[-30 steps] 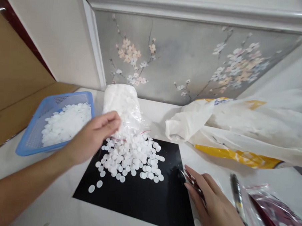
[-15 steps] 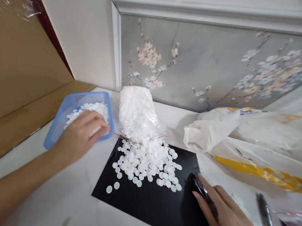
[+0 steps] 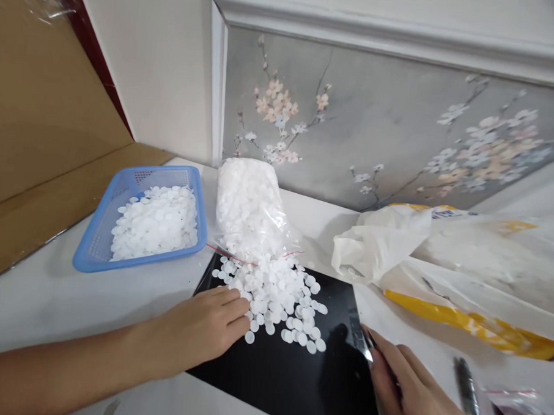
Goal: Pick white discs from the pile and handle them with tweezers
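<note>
My left hand (image 3: 212,327) rests over the left edge of a pile of small round white discs (image 3: 278,287), its fingers curled in; whatever they may hold is hidden. The discs spill from a clear zip bag (image 3: 250,200) onto a black board (image 3: 292,379). My right hand (image 3: 418,388), at the board's right edge, is closed around a slim dark tool (image 3: 369,343) with a shiny tip, mostly covered by my fingers. More discs fill part of a blue plastic basket (image 3: 139,262) at the left.
White and yellow plastic bags (image 3: 439,269) lie at the right. A dark pen-like item (image 3: 466,387) and a small clear zip bag (image 3: 525,408) lie at the lower right. Cardboard (image 3: 46,130) stands at the left, and a framed flower picture (image 3: 377,114) is behind.
My left hand has moved from above the blue basket down and right to the disc pile. The right hand keeps its hold on the dark tool, its tip now at the board's edge.
</note>
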The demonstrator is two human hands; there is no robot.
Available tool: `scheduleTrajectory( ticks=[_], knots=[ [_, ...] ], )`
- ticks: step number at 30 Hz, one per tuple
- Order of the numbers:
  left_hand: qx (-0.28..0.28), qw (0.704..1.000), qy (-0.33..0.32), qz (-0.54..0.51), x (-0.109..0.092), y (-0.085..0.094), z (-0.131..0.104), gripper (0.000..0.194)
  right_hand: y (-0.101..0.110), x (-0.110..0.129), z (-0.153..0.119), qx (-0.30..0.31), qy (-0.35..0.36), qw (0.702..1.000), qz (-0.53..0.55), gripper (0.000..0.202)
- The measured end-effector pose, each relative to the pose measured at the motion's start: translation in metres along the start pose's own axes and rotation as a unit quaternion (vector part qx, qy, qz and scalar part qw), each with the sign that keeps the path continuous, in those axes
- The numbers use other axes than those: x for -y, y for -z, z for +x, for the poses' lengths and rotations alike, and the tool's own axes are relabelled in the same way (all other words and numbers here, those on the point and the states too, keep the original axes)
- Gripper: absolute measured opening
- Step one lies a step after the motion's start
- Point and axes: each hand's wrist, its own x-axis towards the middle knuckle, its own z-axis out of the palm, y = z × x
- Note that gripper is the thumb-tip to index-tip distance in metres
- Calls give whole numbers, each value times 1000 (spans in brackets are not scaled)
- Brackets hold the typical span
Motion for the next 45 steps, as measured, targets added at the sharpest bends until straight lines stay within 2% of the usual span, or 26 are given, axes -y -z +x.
scheduleTrajectory(
  ticks=[2, 4, 5, 6, 8, 10, 11, 14, 16, 18, 20, 23, 27, 34, 40, 45],
  knots=[
    [-20, 998, 26, -55, 1, 6, 0, 24, 7, -3, 4, -4, -23, 1000, 16, 38],
    [-19, 975, 122, -184, 0, 16, 4, 19, 12, -7, 5, -25, -51, 998, 20, 42],
    [-10, 947, 184, -263, -1, 22, 7, 16, 13, -10, 5, -31, -64, 997, 21, 44],
    [2, 907, 244, -345, -3, 27, 12, 13, 14, -12, 5, -31, -81, 996, 24, 46],
    [18, 808, 322, -493, -7, 37, 24, 11, 16, -18, 3, -18, -127, 991, 36, 52],
    [32, 721, 346, -599, -14, 41, 38, 13, 20, -21, 1, 12, -176, 982, 65, 53],
    [38, 690, 347, -634, -18, 39, 46, 14, 22, -21, 2, 29, -189, 978, 83, 48],
    [45, 630, 343, -695, -32, 28, 68, 17, 29, -19, 6, 33, -178, 976, 117, 36],
    [48, 592, 346, -726, -42, 19, 81, 20, 34, -15, 11, -17, -164, 980, 109, 36],
    [57, 560, 351, -748, -50, 12, 93, 24, 37, -11, 13, -38, -163, 978, 123, 42],
    [67, 545, 355, -757, -56, 9, 103, 26, 40, -6, 14, -16, -169, 972, 163, 43],
    [73, 552, 345, -756, -59, 6, 111, 21, 44, 0, 11, 12, -171, 961, 215, 41],
    [62, 555, 340, -757, -60, 2, 114, 16, 46, 7, 9, -2, -127, 963, 239, 42],
    [44, 492, 379, -783, -60, -3, 112, 28, 45, 18, 11, -43, -38, 962, 268, 42],
    [54, 511, 388, -765, -61, -2, 109, 27, 42, 29, 9, -93, -48, 959, 265, 35],
    [57, 502, 381, -775, -63, -1, 108, 27, 44, 30, 10, -109, -52, 959, 255, 34]
  ],
)
